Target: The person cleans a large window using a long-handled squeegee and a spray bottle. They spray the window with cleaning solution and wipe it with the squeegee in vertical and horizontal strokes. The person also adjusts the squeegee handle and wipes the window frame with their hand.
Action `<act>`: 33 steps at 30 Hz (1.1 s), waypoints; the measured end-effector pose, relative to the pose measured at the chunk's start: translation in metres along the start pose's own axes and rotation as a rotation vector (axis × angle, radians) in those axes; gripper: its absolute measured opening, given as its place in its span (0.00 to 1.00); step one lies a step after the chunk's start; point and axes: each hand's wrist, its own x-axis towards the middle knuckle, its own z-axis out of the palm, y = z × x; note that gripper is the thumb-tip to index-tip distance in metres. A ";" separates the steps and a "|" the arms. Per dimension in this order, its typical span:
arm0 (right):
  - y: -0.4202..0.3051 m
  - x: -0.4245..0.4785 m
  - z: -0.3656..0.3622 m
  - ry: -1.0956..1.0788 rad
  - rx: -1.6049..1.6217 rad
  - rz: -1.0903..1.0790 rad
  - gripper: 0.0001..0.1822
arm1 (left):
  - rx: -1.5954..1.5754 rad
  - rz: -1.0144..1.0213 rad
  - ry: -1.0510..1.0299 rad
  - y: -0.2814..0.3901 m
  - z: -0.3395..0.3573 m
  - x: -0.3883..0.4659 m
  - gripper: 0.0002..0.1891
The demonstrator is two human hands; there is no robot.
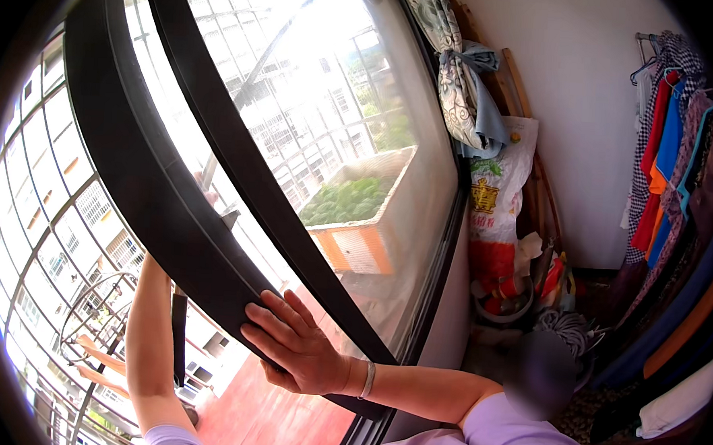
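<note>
My right hand (pixel 299 343) lies across the dark frame of a sliding window (pixel 209 269), fingers over its face and thumb near its lower edge. A thin bracelet is on that wrist. My left forearm (pixel 148 338) reaches up outside, behind the same frame. My left hand is mostly hidden there; only a small blurred patch that looks like fingers shows through the gap. A small dark latch-like piece (pixel 231 219) sticks out from the frame's inner edge. The window glass (pixel 278 91) beside it is hazy and bright.
Outside are a metal security grille (pixel 42 218), a foam planter (pixel 355 246) of green plants and a red ledge (pixel 274 405). Indoors, a tied curtain (pixel 459 101), a printed sack (pixel 497 193), a bucket (pixel 503 309), coiled rope (pixel 562 330) and hanging clothes (pixel 668 154) line the right side.
</note>
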 end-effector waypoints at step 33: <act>-0.012 -0.002 -0.002 0.090 0.100 0.077 0.27 | -0.142 -0.125 -0.543 0.002 -0.152 -0.171 0.27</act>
